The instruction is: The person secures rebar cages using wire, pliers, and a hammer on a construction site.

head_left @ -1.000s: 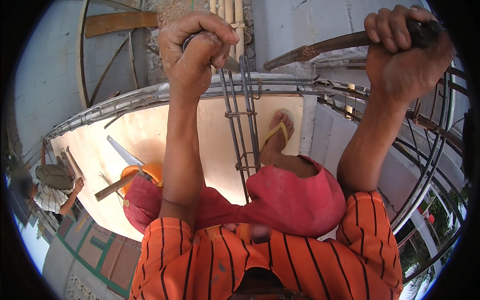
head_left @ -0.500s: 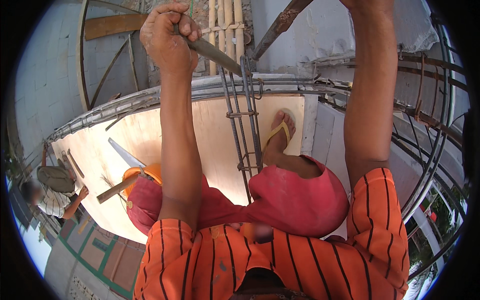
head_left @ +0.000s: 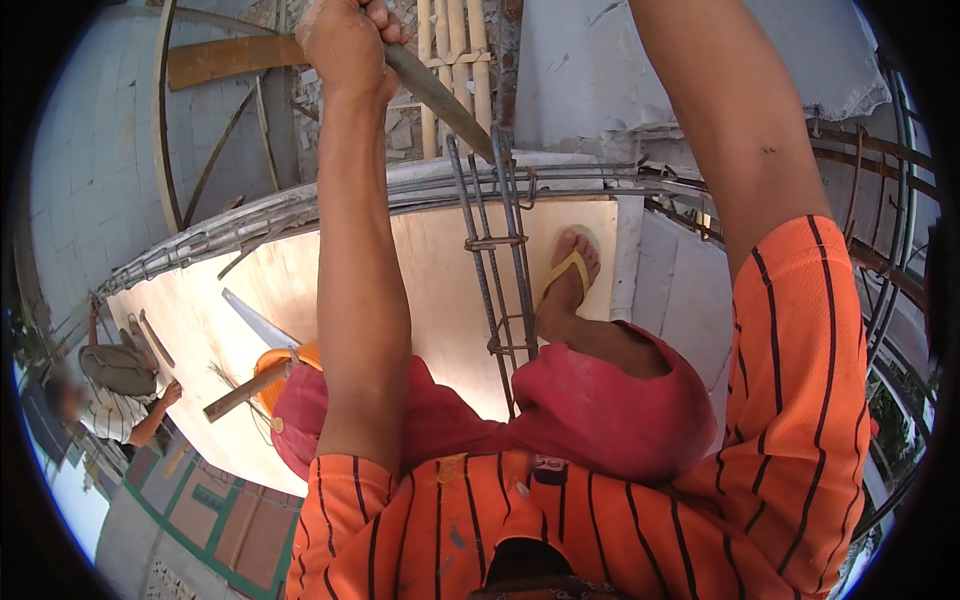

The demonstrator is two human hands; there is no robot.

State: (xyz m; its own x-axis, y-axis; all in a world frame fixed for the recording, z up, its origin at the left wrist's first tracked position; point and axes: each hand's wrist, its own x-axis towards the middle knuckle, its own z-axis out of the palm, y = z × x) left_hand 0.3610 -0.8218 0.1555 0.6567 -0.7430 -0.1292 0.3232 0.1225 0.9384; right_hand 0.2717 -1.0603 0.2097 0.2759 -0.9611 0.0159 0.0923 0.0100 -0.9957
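Note:
High at the left, my left hand (head_left: 345,45) is wrapped round a long grey-brown bar (head_left: 440,100). The bar slants down to the right, its lower end by the top of an upright rebar cage (head_left: 512,240). Whether that end touches the rods, I cannot tell. My right forearm (head_left: 720,90) reaches up past the top edge, so its hand and anything in it are hidden. Below, my foot in a yellow flip-flop (head_left: 570,265) stands on a plywood sheet (head_left: 430,260), just right of the cage.
A handsaw (head_left: 258,318) and an orange container (head_left: 275,372) are beside my leg. At far left another person (head_left: 115,405) is near the plywood's edge, by a hammer-like tool (head_left: 157,338). Horizontal rebar (head_left: 260,205) runs along the far edge; bamboo poles (head_left: 450,60) stand beyond.
A rusty bar at the upper right has left the view. My right arm has shifted, its hand now out of frame. My left hand has risen slightly, still holding the grey-brown bar.

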